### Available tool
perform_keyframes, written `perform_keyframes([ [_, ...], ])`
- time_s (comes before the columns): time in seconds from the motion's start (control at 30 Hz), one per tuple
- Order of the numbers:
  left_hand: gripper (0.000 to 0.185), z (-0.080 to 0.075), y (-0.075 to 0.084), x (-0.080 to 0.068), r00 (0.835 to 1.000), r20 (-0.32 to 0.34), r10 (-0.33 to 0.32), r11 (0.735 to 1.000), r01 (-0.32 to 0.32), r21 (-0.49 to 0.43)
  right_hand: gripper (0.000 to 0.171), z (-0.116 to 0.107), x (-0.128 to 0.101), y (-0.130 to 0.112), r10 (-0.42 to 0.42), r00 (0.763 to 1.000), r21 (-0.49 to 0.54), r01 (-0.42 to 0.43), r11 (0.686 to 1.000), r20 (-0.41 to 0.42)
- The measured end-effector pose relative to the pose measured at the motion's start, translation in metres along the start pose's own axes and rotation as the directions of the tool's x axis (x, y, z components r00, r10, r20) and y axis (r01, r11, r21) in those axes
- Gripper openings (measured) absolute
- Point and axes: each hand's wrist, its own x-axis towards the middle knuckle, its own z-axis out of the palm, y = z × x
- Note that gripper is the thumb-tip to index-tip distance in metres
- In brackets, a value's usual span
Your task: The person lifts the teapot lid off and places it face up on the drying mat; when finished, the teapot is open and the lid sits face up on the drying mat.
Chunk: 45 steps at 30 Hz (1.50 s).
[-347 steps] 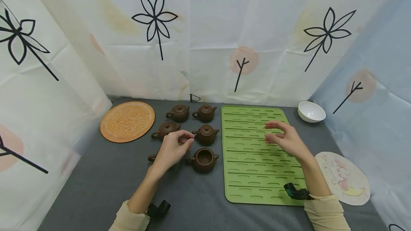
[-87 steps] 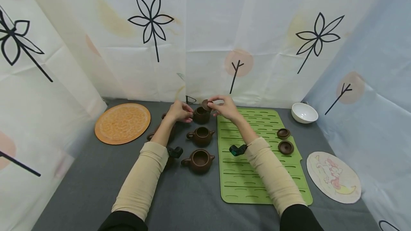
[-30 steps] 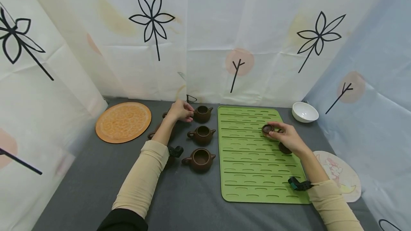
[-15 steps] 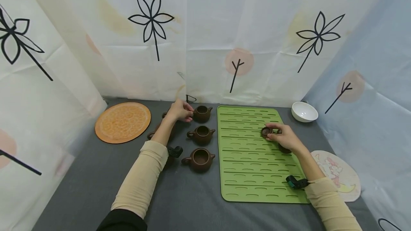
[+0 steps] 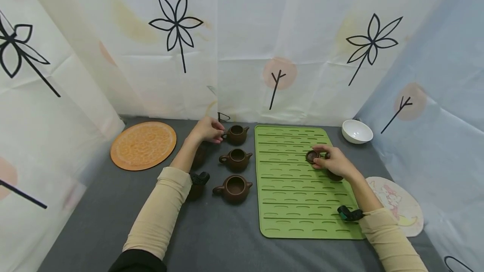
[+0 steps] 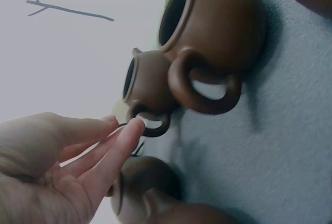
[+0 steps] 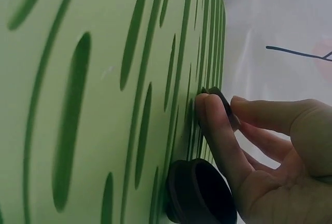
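Observation:
At the back of the cloth, my left hand [image 5: 208, 129] is beside the handle of the far lidless brown teapot [image 5: 236, 135]. In the left wrist view its thumb and fingers are slightly apart, with nothing visible between them. My right hand [image 5: 334, 163] pinches a small brown teapot lid [image 5: 312, 156], its hollow side up, at the green mat [image 5: 291, 205]. Another lid [image 6: 202, 193] is not what the left view shows there; that is a teapot body. Two more lidless teapots, the middle one [image 5: 236, 160] and the near one [image 5: 234, 189], stand in the same column.
Under my left arm are more brown teapots, mostly hidden. Other lids [image 7: 202, 193] lie on the mat beside my right hand. An orange round mat [image 5: 143, 146] is at left, a white bowl [image 5: 357, 132] at back right, a pale oval mat [image 5: 401, 209] at right.
Since the earliest frame, lids have come off the right column's teapots onto the mat. In the last half second my left hand has drawn slightly left from the far handle; the right hand stays with its lid.

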Motion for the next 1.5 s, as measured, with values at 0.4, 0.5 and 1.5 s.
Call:
perform_keyframes([
  [0.4, 0.029, -0.026, 0.002, -0.013, 0.998, 0.017, 0.058, 0.997, -0.059, 0.041, 0.060, -0.011, -0.004, -0.013, -0.033, 0.998, -0.035, 0.031, 0.999, -0.047],
  [0.5, 0.031, -0.032, 0.000, -0.018, 0.997, 0.007, 0.080, 0.995, -0.081, 0.059, 0.058, -0.008, -0.002, -0.022, -0.069, 0.996, -0.052, 0.066, 0.996, -0.061],
  [1.5, 0.032, -0.066, -0.062, -0.035, 0.990, -0.139, 0.009, 0.992, 0.009, 0.123, 0.038, 0.097, 0.110, -0.153, -0.240, 0.970, 0.303, 0.214, 0.928, 0.049],
])
